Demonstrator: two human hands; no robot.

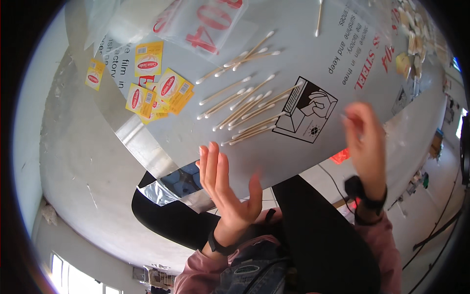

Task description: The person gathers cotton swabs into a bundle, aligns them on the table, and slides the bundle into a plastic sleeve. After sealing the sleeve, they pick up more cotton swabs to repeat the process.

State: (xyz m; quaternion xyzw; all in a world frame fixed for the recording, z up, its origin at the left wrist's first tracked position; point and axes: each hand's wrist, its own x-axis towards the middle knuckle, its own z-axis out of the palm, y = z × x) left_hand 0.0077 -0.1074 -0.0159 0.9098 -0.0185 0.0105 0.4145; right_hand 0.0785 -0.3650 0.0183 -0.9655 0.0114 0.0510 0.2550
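Over the table's near edge, my left hand (224, 188) is raised with its fingers stretched and its thumb apart; it holds nothing. Just beyond its fingertips lies a loose spread of cotton swabs (242, 111), wooden sticks with white tips, mostly pointing the same slanted way. My right hand (364, 139) hovers to the right of them, blurred by motion. Its fingers are bent, loosely apart from the thumb, and nothing shows between them. Several yellow cards (169, 87) with red ovals lie left of the swabs, some overlapping.
Grey printed film covers the table (289, 164). Clear plastic bags (210, 22) lie at the far side. A heap of swabs (416, 32) is at the far right, and a single swab (319, 19) lies at the top. Something red (340, 156) shows beside the near edge.
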